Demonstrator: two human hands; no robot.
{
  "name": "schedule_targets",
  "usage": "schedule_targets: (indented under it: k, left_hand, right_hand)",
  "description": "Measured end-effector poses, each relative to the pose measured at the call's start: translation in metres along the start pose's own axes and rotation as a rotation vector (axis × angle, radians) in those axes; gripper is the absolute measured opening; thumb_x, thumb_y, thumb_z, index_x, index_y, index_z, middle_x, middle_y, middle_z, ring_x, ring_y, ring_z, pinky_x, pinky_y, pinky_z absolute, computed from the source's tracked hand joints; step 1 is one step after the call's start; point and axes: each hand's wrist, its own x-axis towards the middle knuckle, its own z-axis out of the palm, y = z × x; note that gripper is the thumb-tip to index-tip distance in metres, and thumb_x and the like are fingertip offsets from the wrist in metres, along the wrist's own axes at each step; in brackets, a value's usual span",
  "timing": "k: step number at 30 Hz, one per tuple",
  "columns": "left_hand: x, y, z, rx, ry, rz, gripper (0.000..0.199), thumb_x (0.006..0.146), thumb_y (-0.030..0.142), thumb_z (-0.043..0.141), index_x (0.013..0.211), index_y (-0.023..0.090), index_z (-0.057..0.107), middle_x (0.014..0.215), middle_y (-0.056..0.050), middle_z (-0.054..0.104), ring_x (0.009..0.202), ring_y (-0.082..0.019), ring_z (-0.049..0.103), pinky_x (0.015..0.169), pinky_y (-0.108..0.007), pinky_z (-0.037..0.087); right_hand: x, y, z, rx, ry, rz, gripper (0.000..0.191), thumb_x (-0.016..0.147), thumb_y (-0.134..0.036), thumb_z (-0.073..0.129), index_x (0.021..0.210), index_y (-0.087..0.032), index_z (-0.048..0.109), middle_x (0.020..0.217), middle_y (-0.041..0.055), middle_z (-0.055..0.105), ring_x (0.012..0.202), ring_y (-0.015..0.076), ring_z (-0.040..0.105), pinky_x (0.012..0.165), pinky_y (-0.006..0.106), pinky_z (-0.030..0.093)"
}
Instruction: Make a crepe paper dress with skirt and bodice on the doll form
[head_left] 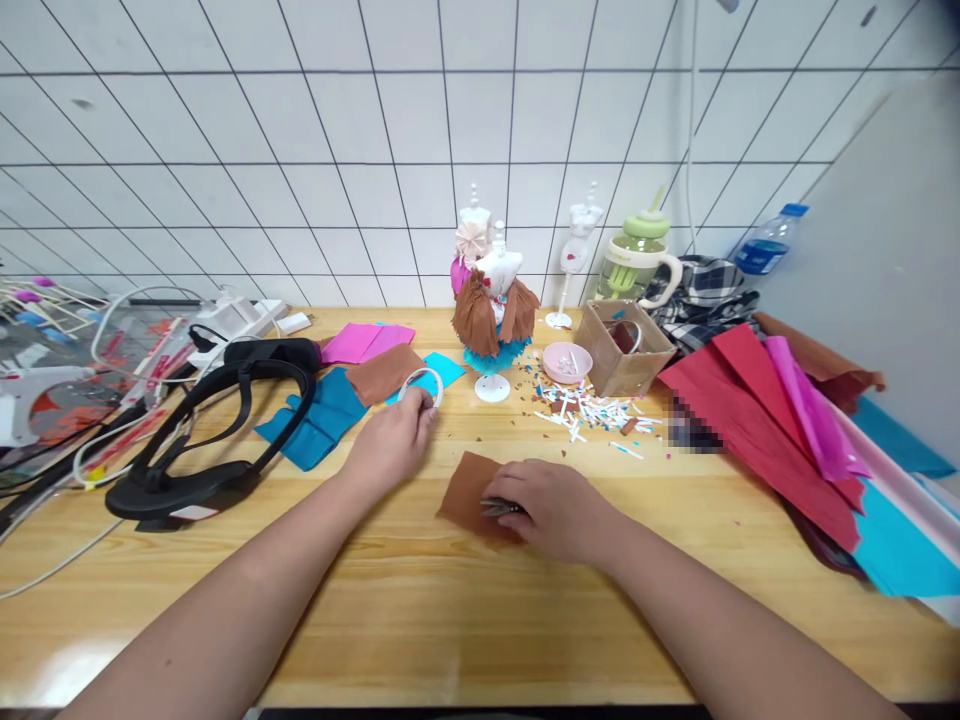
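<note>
My left hand (397,435) is closed on a white ring (422,372), at the near edge of the brown and blue paper pieces. Over a brown paper piece (466,490) in the middle of the table, my right hand (551,505) is closed around a small dark metal tool (499,507), whose tip points left; the rest is hidden in the palm. Behind the hands stands a small white mannequin (501,272) dressed in brown and blue paper ruffles. Another mannequin (472,240) with a pale pink bow is behind it, and a bare one (580,240) stands to the right.
A black headset (210,485) and cables lie left. Pink paper (367,342) lies behind brown paper (386,374). White and coloured scraps (592,412) lie by a pink dish (567,363) and cardboard box (628,365). A green-lidded jug (634,260), bottle (772,240) and red paper (757,410) are right.
</note>
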Motion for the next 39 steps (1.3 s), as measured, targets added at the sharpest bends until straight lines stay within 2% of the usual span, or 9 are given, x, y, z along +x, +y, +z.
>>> schedule_targets:
  k: [4, 7, 13, 17, 20, 24, 28, 33, 39]
  left_hand:
    - [-0.006, 0.007, 0.006, -0.310, 0.020, 0.118, 0.018, 0.096, 0.038, 0.036, 0.097, 0.022, 0.046, 0.074, 0.000, 0.055, 0.067, -0.018, 0.055, 0.062, -0.027, 0.038]
    - [-0.010, 0.013, 0.011, -0.389, 0.047, 0.136, 0.018, 0.096, 0.038, 0.037, 0.095, 0.022, 0.045, 0.071, 0.002, 0.050, 0.065, -0.016, 0.050, 0.061, -0.026, 0.037]
    - [-0.010, 0.015, 0.016, -0.438, -0.098, 0.230, 0.022, 0.097, 0.038, 0.036, 0.088, 0.021, 0.046, 0.073, 0.002, 0.052, 0.066, -0.015, 0.049, 0.063, -0.026, 0.037]
    - [-0.015, 0.023, 0.012, -0.548, -0.154, 0.277, 0.022, 0.098, 0.038, 0.034, 0.093, 0.020, 0.047, 0.079, 0.001, 0.054, 0.072, -0.015, 0.051, 0.067, -0.026, 0.040]
    - [-0.021, 0.034, 0.007, -0.672, -0.226, 0.313, 0.024, 0.099, 0.038, 0.034, 0.101, 0.019, 0.048, 0.087, -0.001, 0.056, 0.079, -0.015, 0.052, 0.072, -0.026, 0.043]
    - [-0.027, 0.042, 0.002, -0.773, -0.349, 0.382, 0.026, 0.099, 0.035, 0.036, 0.111, 0.018, 0.052, 0.102, -0.004, 0.060, 0.093, -0.017, 0.056, 0.081, -0.027, 0.045]
    - [-0.027, 0.042, 0.000, -0.740, -0.342, 0.448, 0.024, 0.097, 0.031, 0.042, 0.113, 0.017, 0.053, 0.103, -0.005, 0.064, 0.092, -0.017, 0.059, 0.081, -0.028, 0.046]
    - [-0.026, 0.043, 0.003, -0.519, -0.257, 0.529, 0.020, 0.096, 0.027, 0.043, 0.110, 0.019, 0.055, 0.097, -0.005, 0.067, 0.085, -0.017, 0.061, 0.075, -0.027, 0.044]
    - [-0.025, 0.041, 0.006, -0.338, -0.222, 0.574, 0.022, 0.097, 0.031, 0.043, 0.112, 0.020, 0.055, 0.089, -0.004, 0.068, 0.078, -0.017, 0.061, 0.067, -0.025, 0.041]
  right_hand:
    - [0.002, 0.002, 0.000, -0.050, 0.141, 0.071, 0.031, 0.089, -0.025, 0.060, 0.120, -0.028, 0.062, 0.109, 0.0027, 0.069, 0.096, 0.0207, 0.059, 0.082, 0.033, 0.044]
    - [0.003, 0.006, 0.003, -0.083, 0.154, 0.072, 0.032, 0.089, -0.028, 0.062, 0.121, -0.029, 0.063, 0.106, 0.0032, 0.070, 0.094, 0.0209, 0.058, 0.079, 0.033, 0.043]
    - [0.006, 0.008, 0.010, -0.009, 0.078, -0.133, 0.031, 0.083, -0.022, 0.069, 0.113, -0.027, 0.067, 0.101, -0.0002, 0.073, 0.092, 0.0197, 0.059, 0.083, 0.033, 0.042]
    - [0.005, 0.007, 0.010, 0.046, 0.291, -0.077, 0.017, 0.085, -0.019, 0.063, 0.101, -0.023, 0.067, 0.091, 0.0016, 0.072, 0.085, 0.0196, 0.060, 0.078, 0.034, 0.043]
    - [0.004, 0.005, 0.009, 0.173, 0.466, 0.033, 0.022, 0.085, -0.020, 0.062, 0.107, -0.023, 0.061, 0.089, 0.0015, 0.070, 0.077, 0.0177, 0.060, 0.071, 0.032, 0.045]
    - [0.003, 0.002, 0.008, 0.233, 0.544, 0.050, 0.019, 0.083, -0.018, 0.059, 0.102, -0.023, 0.058, 0.091, 0.0027, 0.068, 0.080, 0.0188, 0.059, 0.068, 0.031, 0.047]
    - [0.002, 0.001, 0.007, 0.251, 0.582, 0.020, 0.027, 0.081, -0.015, 0.059, 0.107, -0.023, 0.057, 0.095, 0.0034, 0.066, 0.084, 0.0191, 0.058, 0.069, 0.031, 0.049]
    - [0.001, 0.000, 0.007, 0.473, 0.652, 0.062, 0.032, 0.080, -0.017, 0.062, 0.109, -0.024, 0.051, 0.099, 0.0034, 0.064, 0.078, 0.0158, 0.057, 0.061, 0.026, 0.051]
    - [0.003, 0.000, 0.008, 0.408, 0.631, 0.134, 0.031, 0.080, -0.023, 0.066, 0.110, -0.025, 0.057, 0.103, 0.0047, 0.067, 0.084, 0.0179, 0.060, 0.068, 0.031, 0.053]
